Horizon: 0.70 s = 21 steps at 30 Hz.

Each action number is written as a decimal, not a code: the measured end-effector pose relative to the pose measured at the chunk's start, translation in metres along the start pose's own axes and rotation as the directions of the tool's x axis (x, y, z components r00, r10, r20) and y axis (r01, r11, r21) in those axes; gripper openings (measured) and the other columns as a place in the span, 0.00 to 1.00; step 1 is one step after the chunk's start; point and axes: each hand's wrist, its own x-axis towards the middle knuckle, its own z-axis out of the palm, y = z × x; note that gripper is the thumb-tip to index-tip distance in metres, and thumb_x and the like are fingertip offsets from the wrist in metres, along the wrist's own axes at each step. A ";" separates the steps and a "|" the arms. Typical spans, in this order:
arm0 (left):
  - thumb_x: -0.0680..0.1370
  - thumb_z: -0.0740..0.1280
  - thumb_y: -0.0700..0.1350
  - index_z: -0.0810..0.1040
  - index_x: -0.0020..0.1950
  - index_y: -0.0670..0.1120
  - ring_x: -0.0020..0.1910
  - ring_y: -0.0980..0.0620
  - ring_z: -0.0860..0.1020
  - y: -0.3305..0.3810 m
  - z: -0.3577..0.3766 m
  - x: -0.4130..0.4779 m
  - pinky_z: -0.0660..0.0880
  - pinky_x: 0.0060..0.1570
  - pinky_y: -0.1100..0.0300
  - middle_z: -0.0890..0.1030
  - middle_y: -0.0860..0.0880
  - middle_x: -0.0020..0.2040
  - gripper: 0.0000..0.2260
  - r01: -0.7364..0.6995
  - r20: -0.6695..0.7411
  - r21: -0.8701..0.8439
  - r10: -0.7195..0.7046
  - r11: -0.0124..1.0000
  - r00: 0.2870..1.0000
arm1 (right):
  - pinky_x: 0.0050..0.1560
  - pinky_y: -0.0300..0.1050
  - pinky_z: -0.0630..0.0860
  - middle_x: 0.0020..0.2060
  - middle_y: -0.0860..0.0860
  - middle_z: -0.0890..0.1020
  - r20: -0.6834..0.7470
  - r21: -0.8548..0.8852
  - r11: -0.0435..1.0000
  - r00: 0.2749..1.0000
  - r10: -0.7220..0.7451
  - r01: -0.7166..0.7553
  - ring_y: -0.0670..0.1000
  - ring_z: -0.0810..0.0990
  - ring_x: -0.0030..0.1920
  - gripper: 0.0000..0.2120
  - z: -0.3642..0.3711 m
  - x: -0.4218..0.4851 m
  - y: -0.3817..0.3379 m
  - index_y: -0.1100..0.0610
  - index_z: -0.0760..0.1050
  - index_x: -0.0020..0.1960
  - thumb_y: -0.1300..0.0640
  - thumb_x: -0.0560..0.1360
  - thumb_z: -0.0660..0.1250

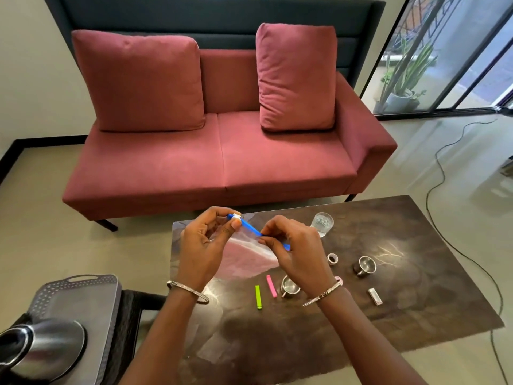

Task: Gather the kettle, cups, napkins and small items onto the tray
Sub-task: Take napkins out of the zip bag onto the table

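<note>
Both hands hold a clear zip bag [244, 254] with a blue slider strip [251, 229] above the dark table [402, 309]. My left hand [205, 240] pinches the strip's white slider end, my right hand [291, 245] grips the strip further right. On the table lie a green stick [258, 297], a pink stick [271, 286], two steel cups [290, 286] [365, 265], a drinking glass [322, 223], a small tape roll [332, 258] and a silver packet [375, 296]. The grey tray [83, 295] at lower left carries the steel kettle [44, 348].
A red sofa [216, 151] stands beyond the table. The tray rests on a dark side stand [133, 307] left of the table. A black cable [444, 173] trails over the floor at right, near the glass doors.
</note>
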 end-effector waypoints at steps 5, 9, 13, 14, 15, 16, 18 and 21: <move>0.74 0.73 0.47 0.81 0.52 0.51 0.49 0.57 0.82 -0.010 0.006 0.019 0.76 0.50 0.65 0.84 0.56 0.48 0.07 -0.004 -0.146 0.206 0.034 0.979 0.989 | 0.46 0.38 0.79 0.39 0.45 0.87 -0.003 0.090 0.985 0.989 0.150 -0.149 0.41 0.84 0.39 0.08 0.005 0.026 0.004 0.55 0.86 0.45 0.66 0.70 0.73; 0.74 0.72 0.48 0.80 0.47 0.49 0.37 0.57 0.81 -0.014 0.017 0.019 0.78 0.39 0.64 0.83 0.53 0.39 0.04 0.169 -0.217 0.220 -0.121 0.961 0.969 | 0.45 0.39 0.80 0.34 0.45 0.87 -0.040 0.141 0.953 0.960 0.276 -0.268 0.41 0.84 0.36 0.06 0.015 0.041 0.008 0.54 0.87 0.40 0.65 0.68 0.76; 0.75 0.71 0.48 0.82 0.47 0.42 0.36 0.50 0.84 -0.009 0.034 0.014 0.82 0.38 0.58 0.85 0.44 0.38 0.10 0.486 0.048 -0.112 -0.484 0.867 0.874 | 0.46 0.52 0.83 0.34 0.48 0.87 -0.004 0.250 0.891 0.920 0.393 -0.380 0.45 0.86 0.38 0.03 0.027 0.043 0.009 0.54 0.87 0.40 0.60 0.67 0.78; 0.75 0.71 0.48 0.82 0.47 0.41 0.37 0.50 0.85 -0.009 0.037 0.014 0.82 0.38 0.60 0.85 0.43 0.39 0.10 0.500 0.048 -0.133 -0.499 0.856 0.865 | 0.46 0.53 0.84 0.34 0.48 0.87 -0.007 0.263 0.880 0.911 0.412 -0.396 0.45 0.86 0.37 0.03 0.030 0.041 0.009 0.54 0.87 0.40 0.59 0.67 0.79; 0.76 0.71 0.46 0.82 0.47 0.40 0.38 0.50 0.85 -0.008 0.039 0.015 0.82 0.39 0.60 0.86 0.43 0.39 0.09 0.512 0.042 -0.158 -0.512 0.844 0.858 | 0.45 0.53 0.84 0.33 0.48 0.87 -0.008 0.274 0.870 0.903 0.429 -0.410 0.44 0.86 0.37 0.03 0.032 0.040 0.009 0.54 0.87 0.40 0.59 0.67 0.79; 0.76 0.71 0.45 0.83 0.46 0.40 0.38 0.50 0.85 -0.007 0.040 0.017 0.82 0.39 0.59 0.86 0.42 0.39 0.08 0.524 0.038 -0.186 -0.527 0.831 0.849 | 0.45 0.53 0.84 0.33 0.48 0.87 -0.005 0.284 0.861 0.897 0.442 -0.422 0.44 0.86 0.36 0.03 0.034 0.039 0.009 0.54 0.87 0.39 0.59 0.67 0.79; 0.78 0.69 0.43 0.83 0.45 0.39 0.37 0.49 0.84 -0.007 0.042 0.019 0.83 0.40 0.57 0.85 0.41 0.37 0.08 0.548 0.044 -0.209 -0.552 0.810 0.833 | 0.44 0.52 0.84 0.32 0.48 0.87 0.016 0.315 0.839 0.887 0.462 -0.443 0.45 0.86 0.35 0.04 0.035 0.038 0.007 0.55 0.87 0.38 0.60 0.65 0.80; 0.80 0.65 0.41 0.84 0.44 0.42 0.36 0.51 0.82 -0.004 0.043 0.018 0.83 0.42 0.56 0.83 0.44 0.34 0.09 0.589 0.073 -0.226 -0.589 0.776 0.805 | 0.43 0.50 0.85 0.32 0.49 0.86 0.076 0.365 0.816 0.888 0.454 -0.449 0.48 0.86 0.35 0.06 0.034 0.037 0.008 0.56 0.86 0.36 0.62 0.63 0.82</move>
